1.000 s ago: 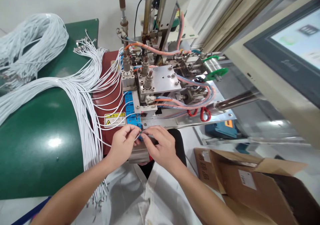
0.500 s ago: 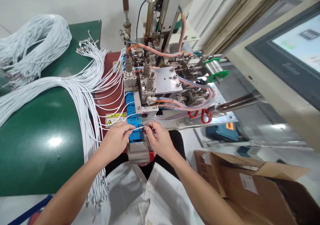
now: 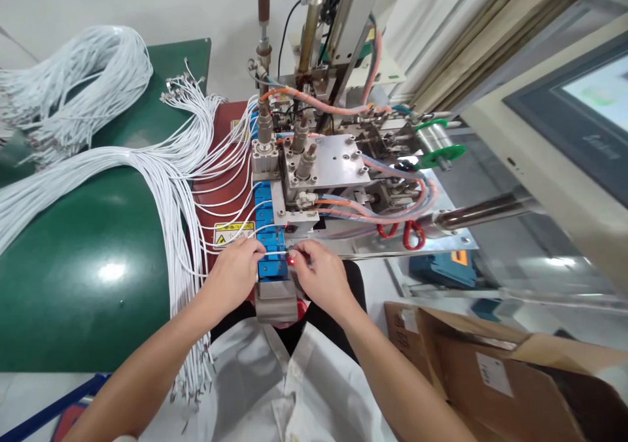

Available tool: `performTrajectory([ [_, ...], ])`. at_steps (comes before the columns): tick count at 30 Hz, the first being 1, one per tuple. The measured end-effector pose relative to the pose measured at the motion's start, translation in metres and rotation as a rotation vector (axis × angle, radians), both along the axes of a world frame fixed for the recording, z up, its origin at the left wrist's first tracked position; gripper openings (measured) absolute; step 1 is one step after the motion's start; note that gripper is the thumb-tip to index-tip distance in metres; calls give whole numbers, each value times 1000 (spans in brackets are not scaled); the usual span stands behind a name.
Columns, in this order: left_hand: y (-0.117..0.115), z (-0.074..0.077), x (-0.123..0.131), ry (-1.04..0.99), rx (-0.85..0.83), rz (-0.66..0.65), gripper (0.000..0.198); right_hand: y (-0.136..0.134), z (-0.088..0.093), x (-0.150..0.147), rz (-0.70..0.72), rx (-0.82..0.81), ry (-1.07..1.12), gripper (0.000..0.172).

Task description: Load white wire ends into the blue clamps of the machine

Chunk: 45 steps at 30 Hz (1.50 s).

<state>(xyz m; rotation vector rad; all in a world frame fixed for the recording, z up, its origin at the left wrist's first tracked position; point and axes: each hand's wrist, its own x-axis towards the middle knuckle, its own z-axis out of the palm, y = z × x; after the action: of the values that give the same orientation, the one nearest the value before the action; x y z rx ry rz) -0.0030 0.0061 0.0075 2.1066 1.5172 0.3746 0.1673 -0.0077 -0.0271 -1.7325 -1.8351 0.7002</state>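
Observation:
My left hand (image 3: 234, 273) pinches a thin white wire (image 3: 273, 252) and lays it across the blue fixture blocks (image 3: 271, 244) at the front of the metal machine (image 3: 321, 167). From the other side, my right hand (image 3: 318, 274) pinches the same wire's tip, where a small red light (image 3: 290, 261) glows beside the fingertips. Both hands are closed on the wire and sit just above a grey metal block (image 3: 275, 298).
A large bundle of white wires (image 3: 147, 167) drapes over the green curved surface (image 3: 83, 278) on the left. An open cardboard box (image 3: 495, 370) stands at the lower right. A touchscreen panel (image 3: 583, 115) is at the right. A yellow warning label (image 3: 231, 233) sits on the red base.
Both hands moved slightly forward from the grey block onto the blue fixture, stretching the wire across it. A red light now shows at the right fingertips.

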Motion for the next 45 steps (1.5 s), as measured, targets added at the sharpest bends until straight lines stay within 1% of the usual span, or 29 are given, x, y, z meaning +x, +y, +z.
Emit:
performTrajectory([
  [2,0,0,2,56,7,-3,17,2,1,1,12,-42,10,14],
  [6,-2,0,4,150,40,-23,19,3,2,3,36,-47,-6,13],
  [8,-2,1,4,172,42,-29,20,3,1,3,48,-53,25,12],
  [10,-1,1,2,168,39,-43,20,3,-2,4,54,-71,79,13],
  [14,1,-1,-2,92,48,-90,20,2,-6,5,35,-126,213,13],
  [16,2,-3,-3,65,61,-97,20,2,-8,6,39,-129,293,16],
  [18,3,-4,-4,49,77,-102,20,3,-10,6,40,-106,327,22],
  [21,3,-6,-5,35,92,-113,21,5,-14,3,16,-59,264,32],
  [24,2,-7,-5,45,96,-116,22,8,-19,-2,-1,-1,177,35],
  [26,2,-7,-5,60,94,-118,22,10,-22,-6,-16,44,166,36],
  [29,1,-5,-3,88,89,-118,22,9,-26,-11,-48,87,207,35],
  [37,-4,2,3,182,66,-87,22,4,-35,-19,-142,31,335,34],
  [39,-7,3,3,237,104,-92,22,4,-35,-18,-141,33,353,35],
  [42,-10,2,2,326,198,-118,22,6,-33,-15,-117,-11,379,37],
  [43,-10,1,0,331,220,-129,22,7,-33,-13,-128,-21,385,37],
  [45,-11,-3,-3,296,240,-137,21,7,-30,-9,-195,-9,411,37],
])
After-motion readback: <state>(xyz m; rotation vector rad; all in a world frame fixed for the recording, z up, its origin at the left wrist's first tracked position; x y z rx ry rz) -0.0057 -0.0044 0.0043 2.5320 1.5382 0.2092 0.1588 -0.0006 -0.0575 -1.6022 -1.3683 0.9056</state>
